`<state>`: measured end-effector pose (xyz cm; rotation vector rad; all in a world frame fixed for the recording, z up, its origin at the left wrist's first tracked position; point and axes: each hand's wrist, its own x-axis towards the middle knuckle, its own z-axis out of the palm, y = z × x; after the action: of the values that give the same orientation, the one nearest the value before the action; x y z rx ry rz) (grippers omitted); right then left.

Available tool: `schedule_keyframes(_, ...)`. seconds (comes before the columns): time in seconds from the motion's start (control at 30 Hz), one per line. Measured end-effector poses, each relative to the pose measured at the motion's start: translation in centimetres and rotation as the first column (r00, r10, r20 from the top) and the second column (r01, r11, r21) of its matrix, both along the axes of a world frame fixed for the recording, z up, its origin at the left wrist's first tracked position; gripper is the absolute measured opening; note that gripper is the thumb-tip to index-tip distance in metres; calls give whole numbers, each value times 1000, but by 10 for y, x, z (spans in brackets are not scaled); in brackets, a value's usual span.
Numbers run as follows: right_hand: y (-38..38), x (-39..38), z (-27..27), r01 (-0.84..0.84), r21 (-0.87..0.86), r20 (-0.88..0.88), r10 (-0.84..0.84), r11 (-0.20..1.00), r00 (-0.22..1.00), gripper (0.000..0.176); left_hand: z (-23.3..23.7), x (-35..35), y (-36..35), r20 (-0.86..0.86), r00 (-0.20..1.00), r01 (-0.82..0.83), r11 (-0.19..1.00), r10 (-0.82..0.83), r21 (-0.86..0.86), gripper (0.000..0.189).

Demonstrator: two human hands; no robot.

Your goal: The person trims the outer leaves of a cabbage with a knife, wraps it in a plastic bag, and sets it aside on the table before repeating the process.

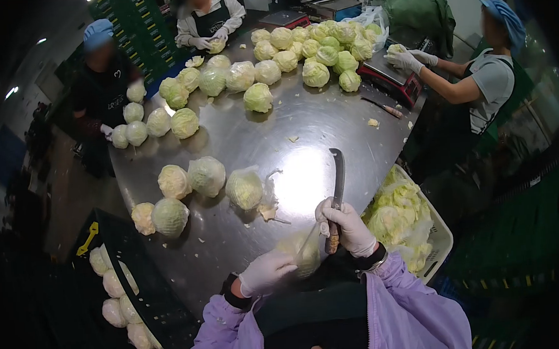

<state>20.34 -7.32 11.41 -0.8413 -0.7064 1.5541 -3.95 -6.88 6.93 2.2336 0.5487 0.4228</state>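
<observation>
Near the table's front edge, a cabbage [302,252] in clear wrap lies between my gloved hands. My left hand [269,273] is at its left side, fingers closed at the wrap. A curved knife [339,177] with a worn handle points away from me, held in my right hand [347,224]. The fingers of that hand also pinch a twisted strand of the wrap, stretched from the cabbage. Beyond them a wrapped cabbage [244,189] sits beside loose leaf scraps [267,212].
More cabbages [207,176] stand on the metal table [246,138], with a pile [323,46] at the back. A white crate [444,235] of leaves is at right, a dark crate [149,289] at left. Co-workers stand at left, back and right, one beside a red scale [408,89].
</observation>
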Motion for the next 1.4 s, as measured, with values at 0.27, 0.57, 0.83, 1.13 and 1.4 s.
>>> schedule_keyframes(0.27, 11, 10, -16, 85, -67, 51, -82, 994, 995, 23, -4, 7, 3, 76, 870, -419, 811, 487, -408, 24)
schedule_keyframes(0.57, 11, 34, -28, 273, -109, 96, -263, 956, 960, 12, -44, 46, 6, 81, 832, -555, 830, 550, 64, 30)
schedule_keyframes(0.83, -9, 18, -19, 7, -173, 205, 29, 985, 978, 25, -37, 38, 17, 225, 575, -175, 387, 787, -905, 25)
schedule_keyframes(1.13, -44, -13, -72, -39, 124, 837, -83, 992, 540, 22, -36, 63, 13, 199, 423, 157, 145, 884, -977, 25)
schedule_keyframes(1.4, -29, -11, -25, 2, 219, 681, -154, 976, 716, 11, 16, 46, 8, 203, 253, 329, 113, 946, -938, 20)
